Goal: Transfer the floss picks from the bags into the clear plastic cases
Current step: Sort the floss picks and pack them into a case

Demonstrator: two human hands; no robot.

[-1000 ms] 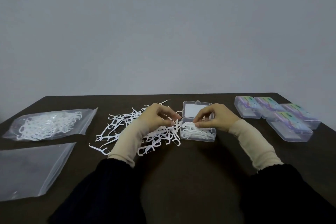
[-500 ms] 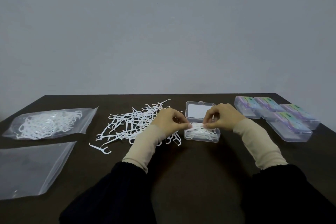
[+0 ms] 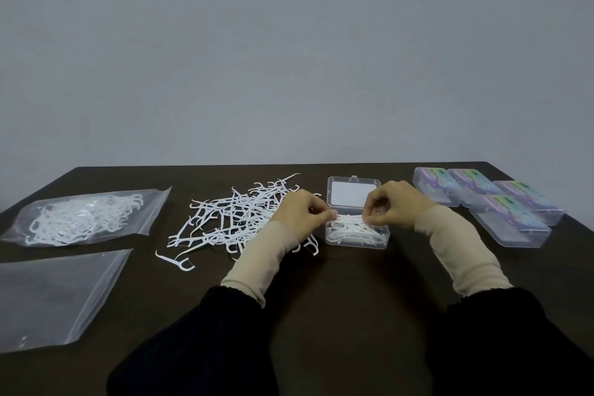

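Grip: a small bundle of floss picks [image 3: 348,219] is pinched at its two ends, by the curled fingertips of the left hand [image 3: 302,214] and of the right hand [image 3: 390,207].
Bundle place: it is held level just over the open case [image 3: 356,235], touching or nearly touching the picks already lying inside; which of the two cannot be told.
Open case: it is set near the middle of the table [image 3: 337,299], toward the far edge, its lid [image 3: 353,194] laid back away from the person.
Loose pile: a heap of picks [image 3: 238,219] is spread just left of the case, partly hidden by the left wrist; the number is too great to count.
Bags: two are seen by the left edge, a far bag [image 3: 80,217] with picks inside and a near bag [image 3: 54,296] that looks emptied.
Closed cases: four [image 3: 488,202] are grouped at the far right corner, with coloured labels; they are judged to be filled.
Cases in all: five are counted, one open.
Done: one bag is judged emptied, four cases finished, the fifth partly loaded.
Left: the bundle is yet to be laid in, the pile to be packed, and the far bag to be emptied.
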